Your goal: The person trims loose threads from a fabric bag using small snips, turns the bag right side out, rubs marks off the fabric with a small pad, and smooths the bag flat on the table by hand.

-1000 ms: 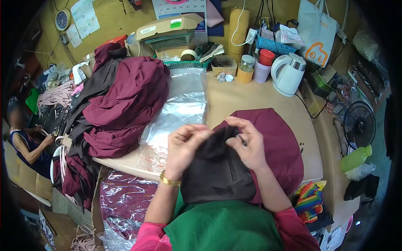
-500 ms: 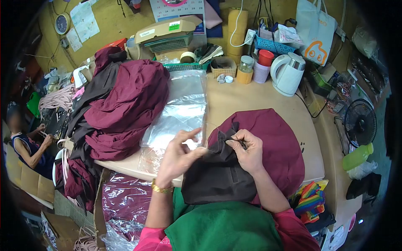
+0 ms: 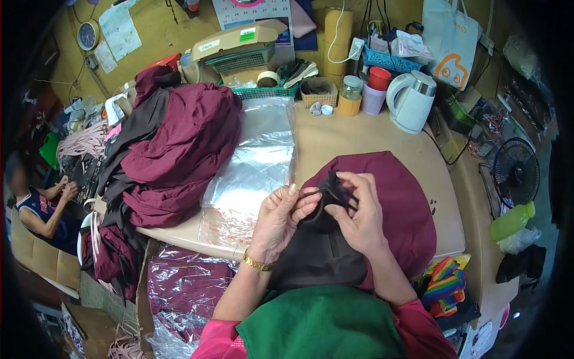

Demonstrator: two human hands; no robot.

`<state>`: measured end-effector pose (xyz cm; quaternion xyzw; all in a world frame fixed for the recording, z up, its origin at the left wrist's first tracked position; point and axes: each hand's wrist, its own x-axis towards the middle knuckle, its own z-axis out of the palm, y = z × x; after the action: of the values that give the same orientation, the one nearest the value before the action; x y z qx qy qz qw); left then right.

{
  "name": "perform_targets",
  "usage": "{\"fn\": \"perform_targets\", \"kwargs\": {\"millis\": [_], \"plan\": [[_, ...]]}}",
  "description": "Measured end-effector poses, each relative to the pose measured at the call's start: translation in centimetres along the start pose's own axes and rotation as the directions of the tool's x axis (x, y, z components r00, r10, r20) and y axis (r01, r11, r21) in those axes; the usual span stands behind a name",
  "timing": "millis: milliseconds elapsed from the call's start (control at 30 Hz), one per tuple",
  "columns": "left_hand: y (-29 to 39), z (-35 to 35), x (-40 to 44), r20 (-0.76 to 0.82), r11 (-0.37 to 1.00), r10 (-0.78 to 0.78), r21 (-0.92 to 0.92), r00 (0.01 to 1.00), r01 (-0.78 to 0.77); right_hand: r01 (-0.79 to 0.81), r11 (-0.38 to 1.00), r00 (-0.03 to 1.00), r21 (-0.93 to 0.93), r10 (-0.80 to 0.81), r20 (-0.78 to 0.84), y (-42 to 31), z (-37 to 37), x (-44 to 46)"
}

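A maroon and black fabric piece lies in front of me, its maroon part (image 3: 388,209) spread on the table and its black part (image 3: 311,257) nearest my body. My left hand (image 3: 278,218), with a gold watch at the wrist, pinches a thin black cord at the gathered top of the black fabric. On the other side of that gather, my right hand (image 3: 362,212) grips the bunched black fabric between thumb and fingers. The exact fold under the right fingertips is hidden.
Left of my hands lie clear plastic bags (image 3: 254,161) and a heap of maroon and black fabric (image 3: 179,143). A white kettle (image 3: 412,102) and jars stand at the back. Below the table edge is a box of wrapped maroon pieces (image 3: 185,281). Another person (image 3: 48,209) sits far left.
My left hand, apart from the fabric with fingers spread before, has moved right and closed on the black cord. My right hand has shifted slightly and still grips the black fabric.
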<state>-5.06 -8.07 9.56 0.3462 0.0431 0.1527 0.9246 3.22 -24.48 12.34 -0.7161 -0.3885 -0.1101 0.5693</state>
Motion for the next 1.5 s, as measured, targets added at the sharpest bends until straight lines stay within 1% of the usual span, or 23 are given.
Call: {"fn": "perform_targets", "kwargs": {"millis": [67,133,267,400,600,733,767,800,833,867,933,1000,1067,1133,1167,1200,1267,1300,1367,1400,1433,1467,1500], "plan": [[0.0,0.3,0.0,0.017,1.0,0.007,0.003,1.0,-0.007,-0.009,0.997,0.999,-0.078,0.006,-0.043,-1.1,-0.7,0.4],[-0.1,0.8,0.0,0.034,1.0,0.006,0.005,0.999,-0.007,0.271,0.892,0.96,-0.361,-0.278,0.032,-1.6,-1.3,0.5],[-0.5,0.7,0.2,0.041,0.998,0.032,0.058,0.999,-0.035,0.393,0.771,0.913,-0.501,-0.391,0.115,-3.0,-1.2,0.6],[-0.7,1.2,0.1,0.074,0.985,0.074,0.148,0.994,-0.084,0.46,0.702,0.856,-0.543,-0.513,0.062,-2.6,-0.2,0.7],[-0.5,2.1,-0.3,0.055,0.967,0.098,0.231,0.994,-0.109,0.503,0.665,0.828,-0.551,-0.554,0.087,-2.8,-0.3,1.0],[-0.7,2.5,-1.0,0.138,0.978,0.11,0.16,0.984,-0.132,0.51,0.74,0.822,-0.439,-0.57,-0.006,-1.6,-0.1,1.0],[-0.5,2.8,-1.3,0.096,0.973,0.109,0.192,0.989,-0.126,0.231,0.972,0.964,-0.052,-0.235,-0.122,-1.7,0.1,1.3],[-0.5,3.1,-1.5,0.052,0.968,0.108,0.222,0.993,-0.117,0.057,0.991,0.997,0.121,-0.064,0.052,-0.3,-0.5,1.6],[-0.4,3.1,-1.4,0.053,0.969,0.109,0.219,0.993,-0.118,-0.163,0.96,0.968,0.226,0.112,0.223,1.1,-1.0,1.9],[0.0,3.0,-1.3,0.029,0.941,0.159,0.298,0.987,-0.16,-0.314,0.84,0.907,0.442,0.129,0.4,1.9,-0.7,2.4],[1.4,1.4,-0.6,-0.065,0.852,0.302,0.465,0.951,-0.24,-0.334,0.905,0.913,0.264,0.241,0.329,3.8,-0.5,1.9],[3.3,-1.6,0.5,-0.195,0.706,0.571,0.612,0.797,-0.357,-0.368,0.863,0.919,0.347,0.28,0.278,4.6,-0.3,1.4],[4.1,-2.5,0.9,-0.159,0.619,0.658,0.672,0.736,-0.408,-0.393,0.812,0.918,0.431,0.32,0.234,4.9,0.0,1.2],[3.2,-1.9,1.0,0.071,0.449,0.589,0.8,0.805,-0.399,-0.369,0.801,0.929,0.472,0.306,0.208,5.0,0.6,1.0],[2.3,-0.8,0.9,0.097,0.455,0.514,0.811,0.852,-0.367,-0.371,0.799,0.928,0.474,0.305,0.212,4.8,0.8,0.9],[1.1,0.1,1.1,0.169,0.336,0.502,0.866,0.848,-0.371,-0.376,0.813,0.925,0.444,0.304,0.228,4.5,0.9,0.9],[0.0,1.9,1.6,0.277,0.226,0.429,0.888,0.86,-0.399,-0.384,0.826,0.92,0.413,0.304,0.248,4.3,1.3,0.7],[-0.2,1.3,1.9,0.275,0.228,0.429,0.889,0.86,-0.397,-0.369,0.81,0.928,0.455,0.299,0.221,4.5,1.5,0.5],[-0.8,-0.5,2.9,0.144,0.436,0.345,0.851,0.928,-0.294,-0.345,0.793,0.935,0.502,0.336,0.112,4.7,1.4,0.6],[0.2,0.0,2.7,0.059,0.354,0.488,0.899,0.871,-0.259,-0.339,0.791,0.926,0.509,0.377,0.03,4.8,1.0,1.0],[1.0,-1.3,3.2,0.082,0.351,0.603,0.866,0.793,-0.356,-0.317,0.773,0.915,0.55,0.403,-0.038,5.7,0.3,1.3],[2.2,-2.3,3.6,0.161,0.25,0.729,0.842,0.665,-0.477,-0.311,0.772,0.898,0.555,0.43,-0.094,6.0,-0.6,1.7],[3.7,-3.5,2.9,0.046,0.345,0.705,0.849,0.708,-0.399,-0.321,0.756,0.885,0.57,0.454,-0.103,6.5,-1.4,1.9]]}}
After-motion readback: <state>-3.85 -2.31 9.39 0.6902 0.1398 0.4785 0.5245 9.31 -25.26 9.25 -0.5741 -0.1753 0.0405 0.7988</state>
